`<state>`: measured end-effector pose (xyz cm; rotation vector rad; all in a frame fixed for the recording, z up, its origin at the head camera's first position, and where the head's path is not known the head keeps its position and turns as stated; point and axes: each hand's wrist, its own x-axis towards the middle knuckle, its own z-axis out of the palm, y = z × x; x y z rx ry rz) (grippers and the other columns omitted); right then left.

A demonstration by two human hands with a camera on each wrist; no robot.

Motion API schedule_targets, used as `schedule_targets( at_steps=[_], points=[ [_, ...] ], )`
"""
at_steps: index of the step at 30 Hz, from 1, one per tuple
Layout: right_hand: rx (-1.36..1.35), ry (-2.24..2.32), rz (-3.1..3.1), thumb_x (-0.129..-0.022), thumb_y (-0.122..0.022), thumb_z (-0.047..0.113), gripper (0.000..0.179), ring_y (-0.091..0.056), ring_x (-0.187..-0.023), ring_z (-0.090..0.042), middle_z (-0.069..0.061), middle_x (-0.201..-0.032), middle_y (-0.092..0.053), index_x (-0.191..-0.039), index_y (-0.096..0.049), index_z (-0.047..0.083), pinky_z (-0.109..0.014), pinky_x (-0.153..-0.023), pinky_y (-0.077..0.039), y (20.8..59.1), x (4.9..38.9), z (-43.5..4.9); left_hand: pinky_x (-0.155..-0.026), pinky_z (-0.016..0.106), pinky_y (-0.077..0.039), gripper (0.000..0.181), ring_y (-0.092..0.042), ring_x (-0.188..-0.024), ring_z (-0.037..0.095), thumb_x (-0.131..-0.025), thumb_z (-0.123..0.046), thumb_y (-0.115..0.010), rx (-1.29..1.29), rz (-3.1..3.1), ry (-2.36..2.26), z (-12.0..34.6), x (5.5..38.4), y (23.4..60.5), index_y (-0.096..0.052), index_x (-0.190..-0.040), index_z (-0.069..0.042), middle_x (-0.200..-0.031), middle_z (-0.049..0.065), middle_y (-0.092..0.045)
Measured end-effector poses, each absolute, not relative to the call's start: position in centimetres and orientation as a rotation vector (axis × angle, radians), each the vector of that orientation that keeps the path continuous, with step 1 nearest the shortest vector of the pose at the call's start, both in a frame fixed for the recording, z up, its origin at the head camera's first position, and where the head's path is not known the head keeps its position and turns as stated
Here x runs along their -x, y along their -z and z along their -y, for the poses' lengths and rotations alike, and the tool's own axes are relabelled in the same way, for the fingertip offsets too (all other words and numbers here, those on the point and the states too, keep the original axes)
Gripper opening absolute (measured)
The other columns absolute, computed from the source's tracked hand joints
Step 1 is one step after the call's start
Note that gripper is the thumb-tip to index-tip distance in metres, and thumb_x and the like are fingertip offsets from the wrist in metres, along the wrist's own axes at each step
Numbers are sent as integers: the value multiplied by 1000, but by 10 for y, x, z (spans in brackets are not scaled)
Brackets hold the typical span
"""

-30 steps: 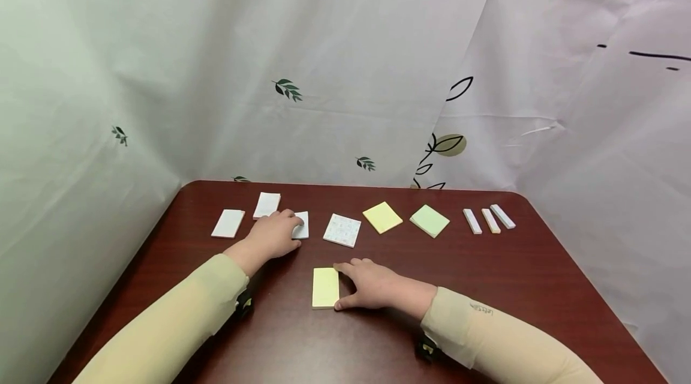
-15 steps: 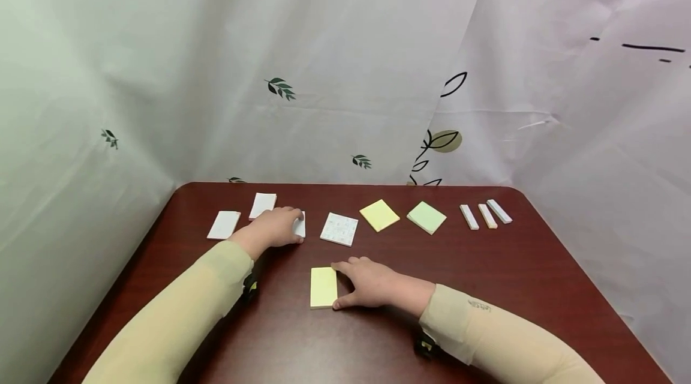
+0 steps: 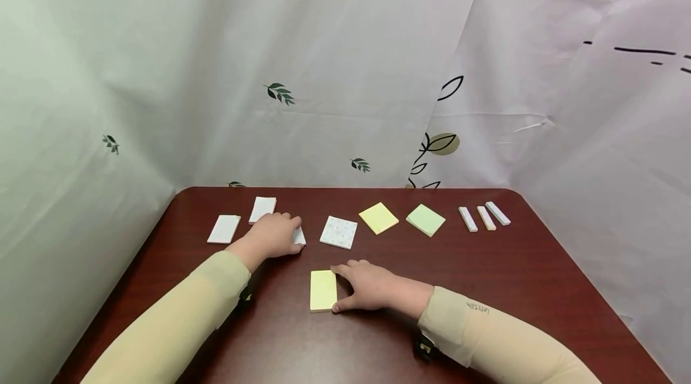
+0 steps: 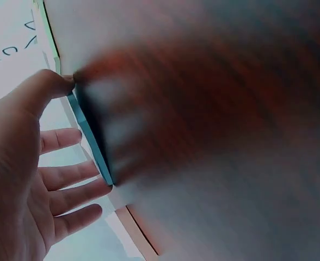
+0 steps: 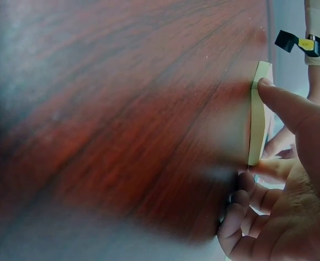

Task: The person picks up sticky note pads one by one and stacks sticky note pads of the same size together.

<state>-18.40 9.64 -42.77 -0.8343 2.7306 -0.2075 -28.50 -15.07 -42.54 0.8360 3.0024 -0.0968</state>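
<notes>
With its thumb and fingertips at opposite edges, my left hand (image 3: pixel 270 235) grips a small white sticky note pad (image 3: pixel 299 237) lying on the table. Most of that pad is hidden under the hand in the head view; the left wrist view shows its bluish side edge (image 4: pixel 93 138) between thumb and fingers. Nearer to me, my right hand (image 3: pixel 369 285) holds a yellow sticky note pad (image 3: pixel 323 291) by its right side, thumb at the near corner and index finger at the far one. The right wrist view shows the same hand on the pale yellow edge (image 5: pixel 257 128).
Two white pads, one left (image 3: pixel 224 229) and one behind (image 3: pixel 263 209), lie near my left hand. Rightward follow a patterned pad (image 3: pixel 338 232), a yellow square pad (image 3: pixel 379 218), a green pad (image 3: pixel 425 219) and three narrow strips (image 3: pixel 486 218). White curtains surround the brown table (image 3: pixel 486 288).
Under my left hand the white pad has turned slightly, and the hand has shifted a little toward me. My right hand keeps its hold on the yellow pad. The head view has tilted slightly.
</notes>
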Motion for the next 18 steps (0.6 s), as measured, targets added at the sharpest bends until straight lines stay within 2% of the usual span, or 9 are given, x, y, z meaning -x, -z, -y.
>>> schedule_targets(
  at_steps=[9, 15, 18],
  points=[
    [843, 220, -2730, -79, -72, 64, 83, -56, -117, -23, -3, -129, -58, -145, -50, 19, -37, -89, -50, 426, 185, -95, -73, 44, -49, 42, -56, -77, 23, -86, -47, -65, -899, -3022, 63, 159, 264, 425, -62, -106, -9, -88, 4, -56],
    [844, 242, -2721, -80, -72, 63, 83, -55, -118, -23, -3, -129, -58, -146, -49, 18, -36, -91, -49, 428, 184, -96, -80, 45, -48, 45, -58, -85, 24, -84, -47, -66, -949, -3033, 86, 164, 242, 425, -63, -109, -9, -95, 5, -59],
    [847, 248, -2726, -80, -73, 62, 82, -55, -119, -23, -4, -129, -58, -145, -50, 18, -37, -92, -49, 428, 184, -97, -79, 44, -48, 48, -57, -86, 24, -84, -48, -67, -978, -3035, 89, 165, 230, 427, -64, -112, -9, -98, 5, -60]
  ],
)
